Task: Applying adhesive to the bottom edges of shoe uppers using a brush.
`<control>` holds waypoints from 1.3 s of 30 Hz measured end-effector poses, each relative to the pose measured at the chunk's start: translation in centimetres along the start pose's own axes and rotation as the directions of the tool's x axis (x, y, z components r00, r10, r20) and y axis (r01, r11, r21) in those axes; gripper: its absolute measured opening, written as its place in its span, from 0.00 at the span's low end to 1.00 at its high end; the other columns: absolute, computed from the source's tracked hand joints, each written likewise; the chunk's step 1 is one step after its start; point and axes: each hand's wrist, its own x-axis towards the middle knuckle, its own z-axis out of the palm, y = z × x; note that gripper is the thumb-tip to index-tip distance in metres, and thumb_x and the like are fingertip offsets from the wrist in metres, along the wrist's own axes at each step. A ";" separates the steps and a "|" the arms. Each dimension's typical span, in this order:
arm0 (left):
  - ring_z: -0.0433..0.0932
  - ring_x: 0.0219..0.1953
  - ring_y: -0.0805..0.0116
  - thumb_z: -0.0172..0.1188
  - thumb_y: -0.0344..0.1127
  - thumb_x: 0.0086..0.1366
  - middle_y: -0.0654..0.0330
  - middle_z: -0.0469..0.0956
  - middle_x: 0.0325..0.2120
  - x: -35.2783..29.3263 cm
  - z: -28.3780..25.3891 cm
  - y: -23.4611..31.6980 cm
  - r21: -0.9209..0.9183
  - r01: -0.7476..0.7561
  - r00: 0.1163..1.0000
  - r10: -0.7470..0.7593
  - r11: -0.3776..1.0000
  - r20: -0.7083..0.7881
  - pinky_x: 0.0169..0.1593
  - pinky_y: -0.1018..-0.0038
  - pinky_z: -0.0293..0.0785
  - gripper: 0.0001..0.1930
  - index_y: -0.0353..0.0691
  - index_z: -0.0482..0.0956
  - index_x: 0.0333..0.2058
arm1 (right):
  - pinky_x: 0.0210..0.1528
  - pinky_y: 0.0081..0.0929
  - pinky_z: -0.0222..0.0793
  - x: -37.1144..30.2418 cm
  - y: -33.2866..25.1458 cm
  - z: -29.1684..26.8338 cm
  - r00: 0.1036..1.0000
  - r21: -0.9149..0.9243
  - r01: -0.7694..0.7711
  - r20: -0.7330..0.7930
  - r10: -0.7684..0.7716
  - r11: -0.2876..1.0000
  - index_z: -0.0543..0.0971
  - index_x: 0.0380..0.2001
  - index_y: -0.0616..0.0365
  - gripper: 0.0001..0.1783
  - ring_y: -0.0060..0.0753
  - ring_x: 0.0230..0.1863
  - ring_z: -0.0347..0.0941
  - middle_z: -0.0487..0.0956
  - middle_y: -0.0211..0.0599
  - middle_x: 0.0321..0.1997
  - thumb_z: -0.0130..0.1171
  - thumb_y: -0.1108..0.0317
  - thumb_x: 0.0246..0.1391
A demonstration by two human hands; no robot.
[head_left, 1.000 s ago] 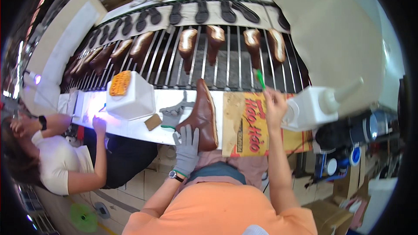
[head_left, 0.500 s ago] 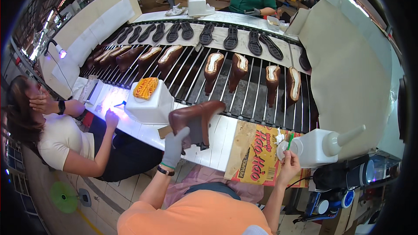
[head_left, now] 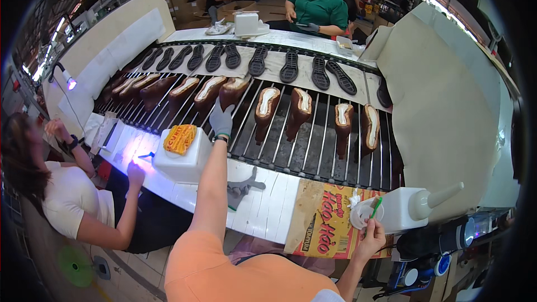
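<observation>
In a grey glove, my left hand (head_left: 222, 119) reaches over the rack and grips a brown boot (head_left: 230, 95) low on its body. The boot rests upside down on the metal rods, its pale underside turned up. On the right, my bare right hand (head_left: 373, 235) pinches a thin green-handled brush (head_left: 377, 207) at a small clear cup (head_left: 364, 213). The cup stands on a flattened printed carton (head_left: 319, 221). More upturned brown boots (head_left: 267, 109) sit on the rods to both sides, with white-coated undersides.
Black soles (head_left: 289, 67) line the rack's far side. A white container (head_left: 184, 163) with a yellow packet stands beside my left forearm, a grey glove (head_left: 244, 188) nearby. A white nozzle bottle (head_left: 405, 208) lies right of the cup. One co-worker (head_left: 78, 196) sits left, another (head_left: 319, 8) opposite.
My left hand has carried the boot from above the near table onto the rack, turning it underside up. The grey glove on the table now shows. My right hand stays by the cup.
</observation>
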 end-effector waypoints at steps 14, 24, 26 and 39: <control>0.75 0.51 0.62 0.46 0.35 0.71 0.45 0.74 0.51 -6.6 5.0 3.8 -0.380 -0.294 0.956 0.277 0.877 -0.101 0.53 0.71 0.70 0.19 0.29 0.67 0.56 | 0.20 0.11 0.55 1.6 -0.1 3.3 0.994 0.009 -0.074 0.087 0.073 0.997 0.79 0.35 0.61 0.07 0.13 0.20 0.65 0.79 0.31 0.30 0.57 0.69 0.60; 0.68 0.57 0.64 0.43 0.58 0.69 0.53 0.69 0.56 -3.1 25.6 2.8 -0.551 0.693 0.698 -0.240 0.465 0.675 0.60 0.72 0.62 0.34 0.30 0.66 0.58 | 0.20 0.13 0.57 1.5 -0.2 5.1 0.982 0.009 -0.151 0.121 0.149 0.989 0.80 0.32 0.63 0.04 0.14 0.19 0.66 0.79 0.30 0.26 0.58 0.74 0.56; 0.65 0.60 0.59 0.44 0.71 0.62 0.49 0.63 0.61 -1.3 28.3 1.1 -0.454 0.763 0.606 -0.265 0.461 0.750 0.63 0.66 0.60 0.45 0.35 0.60 0.62 | 0.19 0.13 0.57 1.6 0.1 4.6 0.969 -0.026 -0.230 0.085 0.231 0.973 0.80 0.32 0.64 0.04 0.14 0.19 0.66 0.79 0.29 0.25 0.58 0.75 0.56; 0.69 0.54 0.37 0.29 0.67 0.67 0.33 0.71 0.49 -1.8 28.0 2.2 -0.002 -0.019 0.571 0.013 1.000 0.821 0.58 0.59 0.63 0.39 0.38 0.69 0.57 | 0.20 0.14 0.58 3.6 1.8 5.4 0.949 -0.094 -0.286 0.111 0.296 0.953 0.80 0.36 0.64 0.06 0.16 0.20 0.68 0.80 0.32 0.28 0.56 0.74 0.58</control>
